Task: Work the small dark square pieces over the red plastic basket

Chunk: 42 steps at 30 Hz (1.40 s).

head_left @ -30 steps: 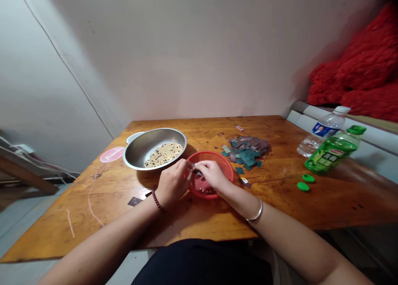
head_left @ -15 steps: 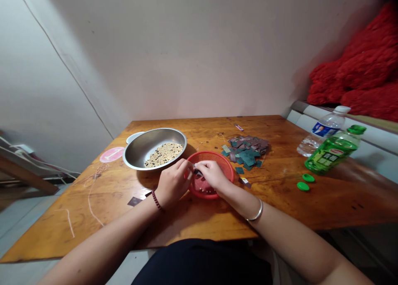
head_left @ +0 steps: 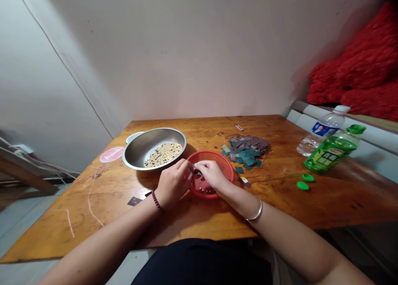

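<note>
Over a red plastic basket (head_left: 229,169), my left hand (head_left: 174,180) and my right hand (head_left: 212,175) meet at the fingertips. Both are closed in a pinch around a small dark square piece (head_left: 198,173), mostly covered by the fingers. Several small pale beads (head_left: 205,190) lie on the basket's floor near its front. Left of the basket stands a steel bowl (head_left: 133,152), tilted, with pale and black beads (head_left: 164,154) gathered on its right side. To the right lies a heap of dark green and brown squares (head_left: 248,149).
A clear water bottle (head_left: 321,129) and a green drink bottle (head_left: 334,152) are at the right, with two green caps (head_left: 303,186) in front. A pink round sign (head_left: 112,154), loose thread (head_left: 90,194) and dark squares (head_left: 134,201) lie at the left. Red yarn (head_left: 360,69) is piled behind the bottles.
</note>
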### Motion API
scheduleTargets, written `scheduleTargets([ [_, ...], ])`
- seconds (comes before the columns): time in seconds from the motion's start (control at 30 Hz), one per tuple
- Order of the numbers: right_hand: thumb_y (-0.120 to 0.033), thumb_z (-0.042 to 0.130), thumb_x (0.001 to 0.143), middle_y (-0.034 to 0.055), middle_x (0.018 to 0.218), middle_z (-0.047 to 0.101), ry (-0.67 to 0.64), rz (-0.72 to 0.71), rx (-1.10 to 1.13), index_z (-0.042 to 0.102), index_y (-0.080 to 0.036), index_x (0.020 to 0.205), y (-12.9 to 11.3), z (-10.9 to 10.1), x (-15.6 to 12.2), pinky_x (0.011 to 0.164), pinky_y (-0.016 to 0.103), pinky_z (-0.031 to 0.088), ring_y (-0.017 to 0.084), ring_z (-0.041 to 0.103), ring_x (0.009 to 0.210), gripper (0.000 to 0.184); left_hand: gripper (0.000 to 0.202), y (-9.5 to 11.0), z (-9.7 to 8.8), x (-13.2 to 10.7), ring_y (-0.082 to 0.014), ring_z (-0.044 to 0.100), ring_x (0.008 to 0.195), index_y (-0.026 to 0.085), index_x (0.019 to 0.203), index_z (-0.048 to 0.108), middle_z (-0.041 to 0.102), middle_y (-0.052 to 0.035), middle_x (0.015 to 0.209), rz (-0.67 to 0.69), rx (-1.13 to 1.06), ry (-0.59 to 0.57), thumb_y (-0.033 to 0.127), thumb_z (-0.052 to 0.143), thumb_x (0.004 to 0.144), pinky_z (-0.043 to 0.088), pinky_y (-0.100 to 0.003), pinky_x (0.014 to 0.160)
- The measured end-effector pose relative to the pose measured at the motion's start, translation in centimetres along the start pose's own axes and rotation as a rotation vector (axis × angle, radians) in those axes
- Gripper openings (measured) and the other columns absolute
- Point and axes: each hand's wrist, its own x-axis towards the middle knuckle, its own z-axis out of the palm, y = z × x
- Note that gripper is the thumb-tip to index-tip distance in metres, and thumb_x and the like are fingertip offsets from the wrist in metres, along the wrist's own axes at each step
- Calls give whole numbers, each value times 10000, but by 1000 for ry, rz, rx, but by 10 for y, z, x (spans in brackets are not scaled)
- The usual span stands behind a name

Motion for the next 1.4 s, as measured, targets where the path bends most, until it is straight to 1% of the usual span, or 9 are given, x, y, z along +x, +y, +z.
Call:
scheduleTargets([
  [0.37, -358, 487, 747, 20, 656, 598, 2, 6, 1, 627, -144, 665, -2, 1, -1, 551, 229, 393, 138, 539, 635, 268, 83, -1, 2, -2, -88, 531, 643, 185, 853, 521, 598, -11, 819, 3, 6, 9, 212, 444, 861, 408, -199, 580],
  [0.63, -375, 486, 746, 15, 633, 581, 0, 8, -7, 610, -145, 644, -1, 1, -1, 547, 231, 390, 136, 532, 620, 280, 84, 0, 0, -1, -95, 554, 679, 182, 843, 525, 607, -14, 817, 0, 2, 16, 196, 443, 857, 412, -201, 603],
  [0.83, -362, 485, 744, 8, 620, 554, -4, 7, 3, 599, -142, 640, -2, 1, -1, 536, 222, 378, 127, 514, 609, 268, 66, 0, 0, -1, -92, 543, 673, 185, 856, 521, 599, -4, 823, 1, 16, 1, 204, 458, 850, 403, -204, 595],
  [1.13, -351, 481, 738, 8, 617, 569, -16, 5, 13, 600, -144, 635, -3, 1, -1, 540, 227, 385, 128, 523, 602, 261, 79, -1, 0, -1, -87, 525, 639, 182, 843, 528, 595, -16, 822, 10, 9, -16, 214, 456, 849, 401, -203, 576],
  [1.4, -346, 463, 743, 5, 611, 558, -21, 6, -22, 591, -149, 624, 1, 2, 0, 538, 229, 384, 128, 511, 599, 263, 95, -2, 0, -1, -101, 546, 675, 186, 857, 520, 592, -17, 843, 39, 53, -47, 208, 428, 865, 400, -216, 569],
])
